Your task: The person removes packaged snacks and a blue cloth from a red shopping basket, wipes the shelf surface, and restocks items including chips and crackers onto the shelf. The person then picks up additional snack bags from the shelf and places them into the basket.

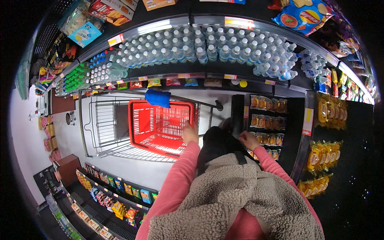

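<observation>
while the left hand [190, 134] is at the near side wall of a red basket [143, 122], its fingers are partly curled; whether they grip the rim cannot be told. the basket, directly left of that hand, is plastic, rectangular with rounded corners, and its slotted walls and base are visible from above. it sits within the outline of a metal cart [116, 151], whose thin wire mesh extends further left of the same hand. a bright blue bundle [157, 98], apparently of soft cloth, lies across the basket's rim, beyond and left of the left hand.

the right hand [249, 141] is loosely bent, just beside rows of snack packs [269, 120]; whether it pinches or touches one cannot be told. these packs are clear, shiny film holding golden-brown pieces, standing in rows on a dark shelf. further right of that hand hang or stand larger yellow packs [332, 112], their film creased.

beyond both hands, a curved-looking shelf holds close ranks of clear bottles [172, 54], cylindrical, with white caps. bottles with green caps [75, 76] stand far left beyond the left hand. both forearms wear smooth pink sleeves [176, 184]; between them is a nubby grey-brown fleece garment [224, 180].
</observation>
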Demonstrator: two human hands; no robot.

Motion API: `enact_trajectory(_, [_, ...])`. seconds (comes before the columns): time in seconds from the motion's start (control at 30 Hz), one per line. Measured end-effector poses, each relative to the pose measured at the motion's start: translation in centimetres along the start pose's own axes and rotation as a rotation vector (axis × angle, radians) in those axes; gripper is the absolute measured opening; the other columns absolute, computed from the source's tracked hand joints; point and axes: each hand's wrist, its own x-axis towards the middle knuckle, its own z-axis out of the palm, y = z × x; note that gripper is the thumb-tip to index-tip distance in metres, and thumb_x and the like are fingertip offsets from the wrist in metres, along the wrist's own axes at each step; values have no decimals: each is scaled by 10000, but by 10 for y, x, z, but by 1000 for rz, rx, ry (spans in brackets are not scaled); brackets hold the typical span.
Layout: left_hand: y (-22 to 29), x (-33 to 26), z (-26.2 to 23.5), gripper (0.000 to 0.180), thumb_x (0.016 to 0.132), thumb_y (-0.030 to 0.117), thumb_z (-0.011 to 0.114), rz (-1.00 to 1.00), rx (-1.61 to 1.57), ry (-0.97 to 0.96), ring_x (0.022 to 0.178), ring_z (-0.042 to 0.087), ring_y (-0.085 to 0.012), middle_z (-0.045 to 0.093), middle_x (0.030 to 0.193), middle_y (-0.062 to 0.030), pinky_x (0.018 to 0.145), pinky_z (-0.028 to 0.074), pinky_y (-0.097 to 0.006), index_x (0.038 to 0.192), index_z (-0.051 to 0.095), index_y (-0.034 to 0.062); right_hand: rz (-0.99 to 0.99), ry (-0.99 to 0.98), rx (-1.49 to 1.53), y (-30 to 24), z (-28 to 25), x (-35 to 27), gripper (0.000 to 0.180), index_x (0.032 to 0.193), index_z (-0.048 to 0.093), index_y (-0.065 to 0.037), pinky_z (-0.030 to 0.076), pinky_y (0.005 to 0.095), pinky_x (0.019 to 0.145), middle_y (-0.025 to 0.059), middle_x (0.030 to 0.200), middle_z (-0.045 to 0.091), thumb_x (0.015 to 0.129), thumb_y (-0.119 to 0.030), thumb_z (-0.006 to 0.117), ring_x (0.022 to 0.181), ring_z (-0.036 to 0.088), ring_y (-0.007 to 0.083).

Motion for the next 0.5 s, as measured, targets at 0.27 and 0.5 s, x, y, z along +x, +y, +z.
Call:
enact_trajectory(0.27, [2, -1, -4, 518, 1032, 403, 584, -15, -2, -10, 910, 718, -476, 735, 982, -289, 799, 556, -570, 1373, 572, 13, -111, 40, -167, 10, -8, -8, 295, 1135, 616, -11, 548, 442, 790, 187, 975, 731, 970, -239, 703, 912, 714, 348])
enact_trajectory(0.5, [1, -7, -4, 477, 1033, 424, 567, -10, -28, 26, 871, 714, -488, 724, 928, -311, 762, 544, -586, 1284, 595, 20, -100, 24, -241, -3, -19, -12, 285, 1147, 625, -26, 546, 475, 873, 204, 1034, 734, 971, -240, 686, 1011, 703, 399])
